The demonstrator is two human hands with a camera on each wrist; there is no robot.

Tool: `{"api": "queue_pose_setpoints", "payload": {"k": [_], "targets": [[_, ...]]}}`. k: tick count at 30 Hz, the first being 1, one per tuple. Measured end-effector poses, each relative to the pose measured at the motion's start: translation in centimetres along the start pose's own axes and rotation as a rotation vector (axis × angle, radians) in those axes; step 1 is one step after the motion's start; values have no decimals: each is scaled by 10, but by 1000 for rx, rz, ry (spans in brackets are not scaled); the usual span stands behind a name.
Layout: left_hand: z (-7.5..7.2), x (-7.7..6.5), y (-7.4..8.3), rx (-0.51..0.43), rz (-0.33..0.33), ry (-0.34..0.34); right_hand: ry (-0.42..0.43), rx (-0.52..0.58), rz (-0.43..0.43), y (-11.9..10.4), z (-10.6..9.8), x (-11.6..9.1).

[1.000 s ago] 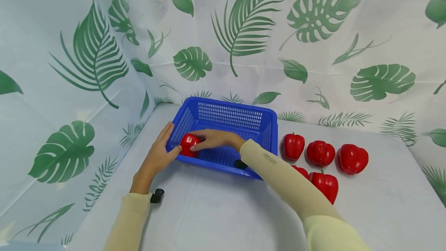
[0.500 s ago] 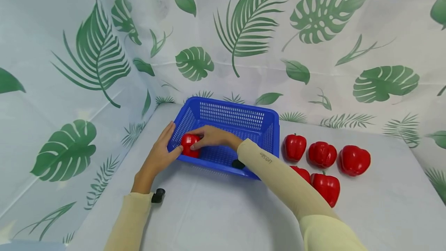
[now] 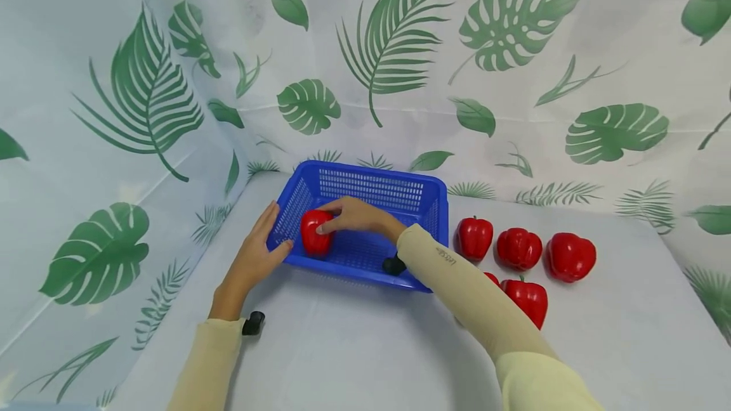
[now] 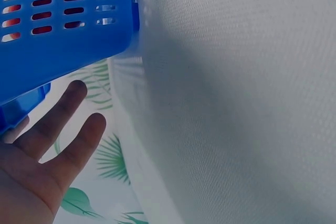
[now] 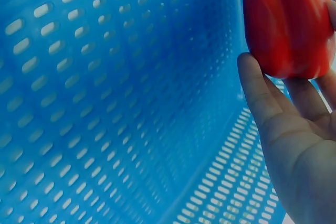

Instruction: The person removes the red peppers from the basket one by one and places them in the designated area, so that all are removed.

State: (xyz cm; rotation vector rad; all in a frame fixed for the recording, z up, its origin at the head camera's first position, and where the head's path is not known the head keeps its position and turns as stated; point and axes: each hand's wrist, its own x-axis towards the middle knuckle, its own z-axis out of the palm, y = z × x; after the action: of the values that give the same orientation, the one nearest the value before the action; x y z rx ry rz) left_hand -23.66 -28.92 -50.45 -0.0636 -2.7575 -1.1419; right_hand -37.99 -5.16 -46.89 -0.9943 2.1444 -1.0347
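Note:
A blue perforated plastic basket (image 3: 374, 171) stands on the table. Inside its left end, my right hand (image 3: 356, 215) grips a red bell pepper (image 3: 315, 238), thumb on the near side and fingers behind. In the right wrist view, the fingers curl round the lower part of the pepper (image 5: 289, 24), beside the basket's holed wall (image 5: 121, 98). My left hand (image 3: 251, 265) is at the basket's left side with its fingers extended, the thumb near the rim. The left wrist view shows these fingers spread beside the basket (image 4: 63, 51); whether they touch it I cannot tell.
Several more red bell peppers lie on the table right of the basket, such as one by its corner (image 3: 475, 238) and one farther right (image 3: 570, 257). My right forearm (image 3: 474, 297) partly hides one. A leaf-patterned sheet (image 3: 400, 81) hangs behind and to the left.
The pepper in my right hand has shifted up and to the right inside the basket, away from my left thumb. My left hand has stayed at the basket's left side.

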Motion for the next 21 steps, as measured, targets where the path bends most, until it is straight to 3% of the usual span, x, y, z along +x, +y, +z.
{"api": "queue_pose_setpoints", "payload": {"k": [8,21], "targets": [[2,-5,3,8,-19,4,53,127,48,-5,-10,-13],[2,-6,7,20,-24,-1,133,228,59,-4,-27,-39]]}}
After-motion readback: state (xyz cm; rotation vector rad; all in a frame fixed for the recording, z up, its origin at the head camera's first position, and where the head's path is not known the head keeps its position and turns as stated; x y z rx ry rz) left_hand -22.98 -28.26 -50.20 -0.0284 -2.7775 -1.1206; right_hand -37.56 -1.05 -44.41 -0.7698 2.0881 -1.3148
